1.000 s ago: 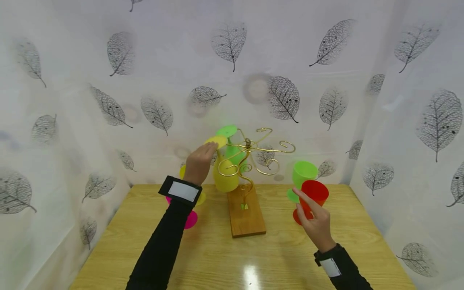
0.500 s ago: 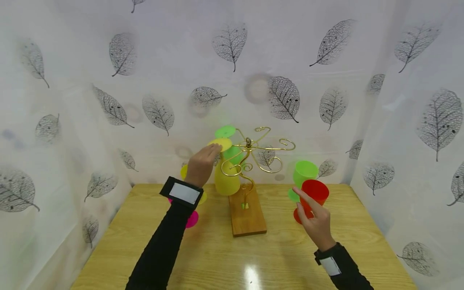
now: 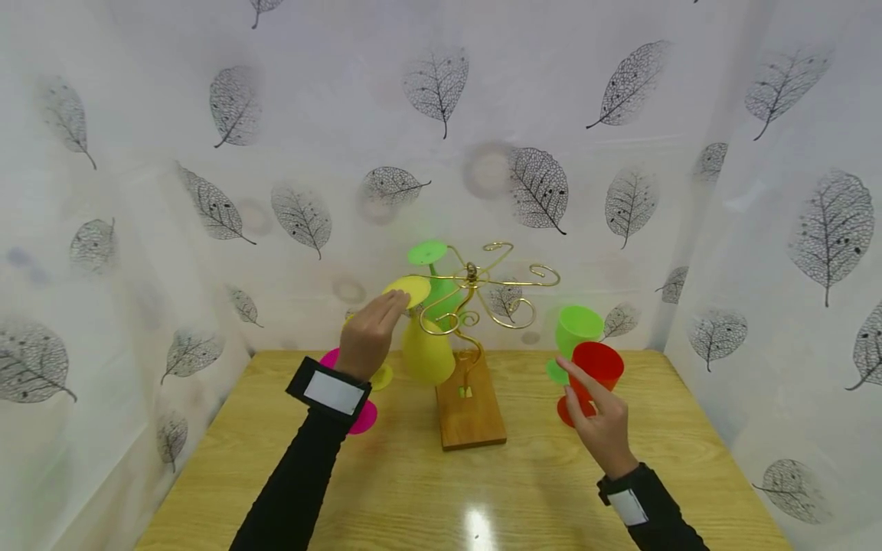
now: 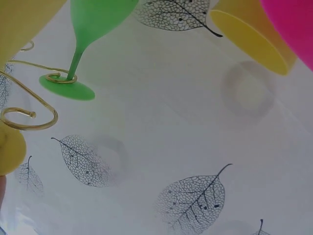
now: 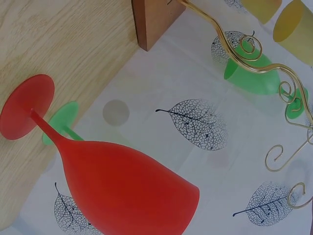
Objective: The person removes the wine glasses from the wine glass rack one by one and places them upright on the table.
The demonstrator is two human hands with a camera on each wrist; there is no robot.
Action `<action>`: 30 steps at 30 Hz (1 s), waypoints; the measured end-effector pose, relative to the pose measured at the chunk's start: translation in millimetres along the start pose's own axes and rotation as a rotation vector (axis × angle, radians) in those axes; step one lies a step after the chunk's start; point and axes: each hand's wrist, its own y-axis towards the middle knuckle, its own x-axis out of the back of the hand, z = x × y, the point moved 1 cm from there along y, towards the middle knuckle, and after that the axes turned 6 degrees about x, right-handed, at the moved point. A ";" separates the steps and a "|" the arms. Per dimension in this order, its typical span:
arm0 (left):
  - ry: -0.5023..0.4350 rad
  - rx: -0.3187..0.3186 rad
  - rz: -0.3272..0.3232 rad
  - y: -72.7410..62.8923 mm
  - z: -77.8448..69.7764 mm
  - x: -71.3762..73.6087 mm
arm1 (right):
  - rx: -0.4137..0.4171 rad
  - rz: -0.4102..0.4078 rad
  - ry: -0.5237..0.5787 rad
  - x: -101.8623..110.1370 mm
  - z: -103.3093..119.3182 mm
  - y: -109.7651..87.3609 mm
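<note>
My left hand (image 3: pixel 367 337) pinches the round foot of a yellow plastic goblet (image 3: pixel 429 358), held bowl down and slightly tilted. It is close beside the front-left curled hook of a gold wire glass rack (image 3: pixel 472 277). Behind it a green goblet (image 3: pixel 444 300) hangs upside down, its stem within another hook, as the left wrist view shows. My right hand (image 3: pixel 605 430), index finger and thumb extended, is in front of a red goblet (image 3: pixel 598 364) that stands upright on the table. The red goblet fills much of the right wrist view.
The rack rises from a wooden base (image 3: pixel 472 421) mid-table. Behind the red goblet stands another green goblet (image 3: pixel 577 325). A pink goblet (image 3: pixel 365 417) and another yellow goblet (image 3: pixel 382 376) stand at the left, partly behind my left hand. A leaf-patterned curtain (image 3: pixel 386 92) encloses the table.
My left hand first shifts slightly right, then back left and down with the yellow goblet, whose foot moves away from the hook as it tilts. The right hand stays put.
</note>
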 end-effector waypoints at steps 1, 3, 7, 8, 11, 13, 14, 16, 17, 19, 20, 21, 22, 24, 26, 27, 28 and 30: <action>0.003 0.009 -0.002 -1.7 0.3 3.4 | -0.004 0.002 0.000 -0.2 0.0 -0.6; 0.018 0.023 -0.003 -5.9 2.2 9.1 | -0.005 0.002 0.000 -0.9 -0.1 -1.4; 0.026 0.045 0.017 -13.0 8.4 20.0 | -0.002 -0.007 -0.007 -2.4 -1.5 -3.2; 0.033 0.048 0.026 -14.8 10.3 22.4 | 0.001 -0.011 -0.008 -2.8 -1.8 -3.4; 0.044 0.069 0.048 -19.6 15.9 28.9 | 0.010 -0.018 -0.001 -4.2 -2.0 -3.3; 0.063 0.088 0.067 -22.5 19.2 32.3 | 0.017 -0.020 0.011 -5.1 -1.3 -2.5; 0.076 0.099 0.082 -24.1 20.7 33.2 | 0.018 -0.018 0.016 -5.6 -0.6 -1.9; 0.085 0.140 0.122 -27.3 23.8 33.9 | 0.021 -0.010 0.024 -6.4 1.1 -0.7; 0.083 0.167 0.142 -28.9 25.0 33.7 | 0.023 -0.005 0.031 -6.8 2.0 0.1; 0.054 0.239 0.185 -31.2 26.9 33.3 | 0.028 0.007 0.048 -7.8 4.2 2.2; 0.032 0.286 0.212 -32.3 28.1 32.4 | 0.033 0.014 0.059 -8.6 5.3 3.3; 0.002 0.339 0.237 -33.1 29.2 31.5 | 0.039 0.019 0.073 -9.6 6.1 4.3; -0.027 0.390 0.263 -33.8 30.3 30.5 | 0.045 0.026 0.089 -10.7 6.8 5.0; -0.091 0.491 0.320 -33.9 31.6 29.0 | 0.057 0.047 0.132 -13.2 7.7 5.5; -0.144 0.579 0.386 -35.6 33.5 26.6 | 0.075 0.083 0.187 -16.0 8.3 4.9; -0.171 0.615 0.415 -36.2 33.7 26.0 | 0.085 0.104 0.212 -17.3 8.4 4.1; -0.193 0.642 0.445 -37.0 34.2 25.0 | 0.095 0.129 0.241 -18.5 8.8 3.3; -0.236 0.689 0.490 -39.0 34.8 23.1 | 0.111 0.173 0.298 -20.9 9.8 2.2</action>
